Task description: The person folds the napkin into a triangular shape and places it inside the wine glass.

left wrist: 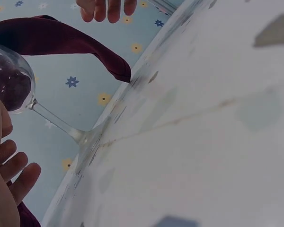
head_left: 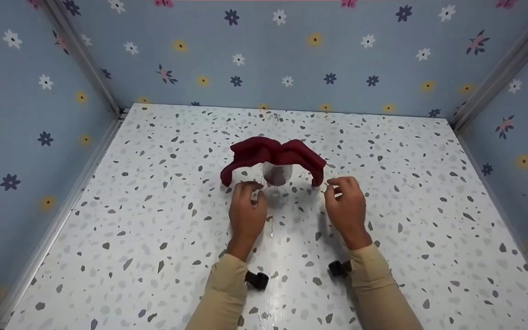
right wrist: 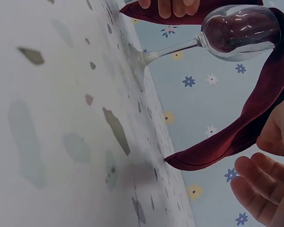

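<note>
A clear stemmed wine glass (head_left: 277, 175) stands upright on the table. Dark red cloth, a napkin (head_left: 297, 158), is tucked into its bowl and fans out over the rim. Both napkin ends droop to either side, down to the tabletop or nearly so. My left hand (head_left: 248, 211) is just left of the glass, near the napkin's left end, fingers loosely bent and holding nothing. To the right, my right hand (head_left: 346, 207) hovers by the napkin's right end (right wrist: 203, 153), also holding nothing. In both wrist views the glass's stem and foot show plainly.
The speckled white table (head_left: 154, 256) has a blue flowered panel (head_left: 264, 55) behind it and similar panels at both sides. Metal posts (head_left: 502, 68) stand at the back corners. Black wrist cameras (head_left: 258, 280) are strapped to both forearms.
</note>
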The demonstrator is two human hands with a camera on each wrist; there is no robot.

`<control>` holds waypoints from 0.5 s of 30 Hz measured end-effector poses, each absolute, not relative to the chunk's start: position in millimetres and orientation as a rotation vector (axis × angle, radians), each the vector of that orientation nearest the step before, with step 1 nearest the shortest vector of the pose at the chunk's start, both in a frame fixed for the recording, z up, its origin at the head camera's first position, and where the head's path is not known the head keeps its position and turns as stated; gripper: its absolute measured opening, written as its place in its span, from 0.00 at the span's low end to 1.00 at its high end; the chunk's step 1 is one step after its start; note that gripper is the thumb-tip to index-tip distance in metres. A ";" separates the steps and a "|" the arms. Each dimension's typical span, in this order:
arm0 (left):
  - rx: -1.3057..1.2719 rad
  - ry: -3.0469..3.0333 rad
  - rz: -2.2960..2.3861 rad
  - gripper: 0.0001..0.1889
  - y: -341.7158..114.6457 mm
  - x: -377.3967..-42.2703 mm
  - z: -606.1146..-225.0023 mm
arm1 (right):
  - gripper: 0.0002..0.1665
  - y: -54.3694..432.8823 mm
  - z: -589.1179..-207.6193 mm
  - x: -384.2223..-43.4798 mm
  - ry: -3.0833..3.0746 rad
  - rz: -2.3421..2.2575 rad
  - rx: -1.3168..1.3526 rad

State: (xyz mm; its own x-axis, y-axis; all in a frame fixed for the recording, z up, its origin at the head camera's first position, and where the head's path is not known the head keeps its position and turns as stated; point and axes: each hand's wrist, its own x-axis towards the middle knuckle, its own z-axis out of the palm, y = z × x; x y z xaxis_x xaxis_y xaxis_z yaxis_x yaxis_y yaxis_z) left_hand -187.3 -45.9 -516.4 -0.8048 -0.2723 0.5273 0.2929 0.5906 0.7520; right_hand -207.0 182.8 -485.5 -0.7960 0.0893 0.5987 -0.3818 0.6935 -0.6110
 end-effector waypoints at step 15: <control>-0.017 -2.370 -1.155 0.04 -55.5 -181.2 -516.0 | 0.05 191.0 -489.0 -202.8 -2.321 0.974 0.268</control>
